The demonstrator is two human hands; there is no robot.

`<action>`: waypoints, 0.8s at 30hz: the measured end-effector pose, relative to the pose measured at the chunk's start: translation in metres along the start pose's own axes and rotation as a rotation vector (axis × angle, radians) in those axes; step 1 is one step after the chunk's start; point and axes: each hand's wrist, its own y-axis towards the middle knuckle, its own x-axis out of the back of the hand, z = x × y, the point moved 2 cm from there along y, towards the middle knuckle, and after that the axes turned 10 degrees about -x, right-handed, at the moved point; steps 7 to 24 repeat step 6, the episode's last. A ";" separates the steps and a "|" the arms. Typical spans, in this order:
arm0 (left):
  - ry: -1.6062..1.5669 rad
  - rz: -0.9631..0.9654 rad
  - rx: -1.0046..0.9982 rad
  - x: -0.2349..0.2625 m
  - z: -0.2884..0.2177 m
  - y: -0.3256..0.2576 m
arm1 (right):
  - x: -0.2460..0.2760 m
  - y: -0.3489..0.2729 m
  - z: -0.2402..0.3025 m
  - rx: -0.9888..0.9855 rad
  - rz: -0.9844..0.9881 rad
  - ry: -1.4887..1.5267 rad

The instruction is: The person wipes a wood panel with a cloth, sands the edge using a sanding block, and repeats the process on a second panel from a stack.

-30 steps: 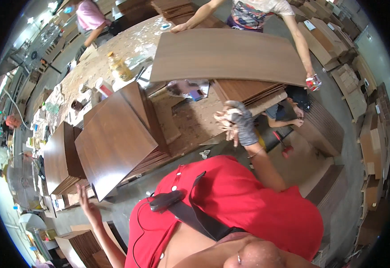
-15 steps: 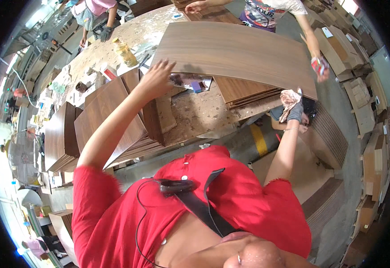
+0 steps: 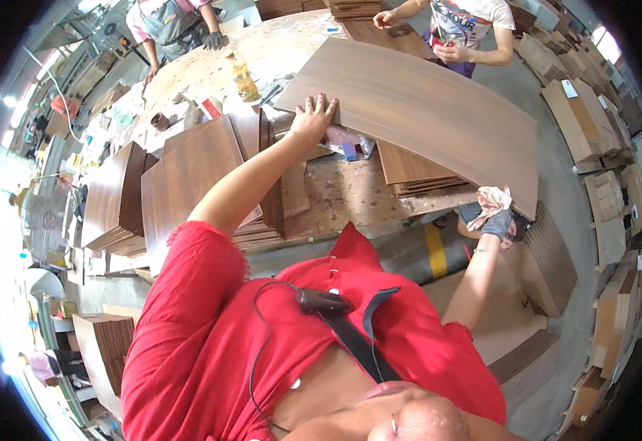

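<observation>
A long brown wood-grain panel (image 3: 424, 110) lies slanting across the worktable, its right end reaching past the table's near edge. My left hand (image 3: 312, 122) rests at its near left edge, bare, with the fingers stretched and apart. At the panel's right near corner is my right hand (image 3: 499, 226) in a grey glove, closed on a crumpled, stained cloth (image 3: 493, 201). How far the cloth touches the panel edge, I cannot tell. Under the panel sits a stack of brown boards (image 3: 416, 170), next to a small purple block (image 3: 349, 151).
More stacked boards (image 3: 189, 165) stand on the table's left. A yellowish bottle (image 3: 243, 79) is beyond my left hand. One co-worker (image 3: 471, 37) stands across the table; another, in a grey apron (image 3: 167, 31), is at the far left. Boards (image 3: 545, 264) stand upright at the lower right.
My left hand has come down from above the panel's left end onto its near edge. The co-worker across has drawn the outstretched arm in. The whole view has shifted slightly.
</observation>
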 end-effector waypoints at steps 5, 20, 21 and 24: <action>-0.002 0.063 0.001 0.015 0.001 0.002 | 0.006 -0.023 -0.029 0.161 -0.107 -0.295; -0.012 0.099 -0.001 0.020 0.005 0.002 | 0.001 -0.023 -0.028 0.160 -0.106 -0.302; -0.012 0.099 -0.001 0.020 0.005 0.002 | 0.001 -0.023 -0.028 0.160 -0.106 -0.302; -0.012 0.099 -0.001 0.020 0.005 0.002 | 0.001 -0.023 -0.028 0.160 -0.106 -0.302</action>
